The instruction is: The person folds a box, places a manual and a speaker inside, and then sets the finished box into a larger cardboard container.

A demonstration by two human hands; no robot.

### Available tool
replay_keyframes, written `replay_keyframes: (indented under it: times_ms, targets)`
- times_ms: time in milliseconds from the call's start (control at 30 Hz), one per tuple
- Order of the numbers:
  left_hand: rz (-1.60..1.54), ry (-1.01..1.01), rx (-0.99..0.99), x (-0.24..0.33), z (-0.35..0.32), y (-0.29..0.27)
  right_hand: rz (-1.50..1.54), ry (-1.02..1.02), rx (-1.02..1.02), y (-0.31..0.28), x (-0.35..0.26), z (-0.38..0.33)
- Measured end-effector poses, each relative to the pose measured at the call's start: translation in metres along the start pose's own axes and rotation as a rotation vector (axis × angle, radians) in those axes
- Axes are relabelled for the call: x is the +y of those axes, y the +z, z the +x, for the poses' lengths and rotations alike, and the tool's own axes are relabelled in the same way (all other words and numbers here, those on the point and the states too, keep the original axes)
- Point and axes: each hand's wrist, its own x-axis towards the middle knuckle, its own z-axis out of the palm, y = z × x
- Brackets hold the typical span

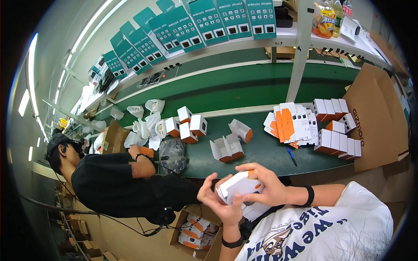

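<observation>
In front of my chest, just off the table's near edge, I hold a small white carton (238, 186) with orange patches. My right hand (271, 186) grips its right end, fingers over the top and thumb along the near side. Around its left end is my left hand (224, 209), with the thumb pressed on the near face and the fingers bent behind. A flap shows at that left end; whether it is tucked in I cannot tell. Beyond my hands, open white cartons (227, 148) with brown insides stand on the green table (257, 163).
Flat white-and-orange cartons (287, 124) lie by a blue pen (291, 155); folded boxes (331, 141) stand to their right, beside a big brown carton (379, 117). A co-worker in black (117, 187) works at left, near white bags (152, 126). Teal boxes (209, 21) line the shelf.
</observation>
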Motion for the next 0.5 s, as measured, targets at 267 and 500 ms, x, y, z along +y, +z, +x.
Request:
replay_keyframes:
  times_ms: [267, 500]
  targets:
    - [0.337, 0.231, -0.132, -0.001, -0.006, -0.007, 0.106, -0.101, -0.058, -0.007, 0.005, 0.003]
    - [0.53, 0.567, -0.056, 0.001, -0.006, -0.003, 0.478, 0.229, 0.116, 0.008, -0.01, 0.011]
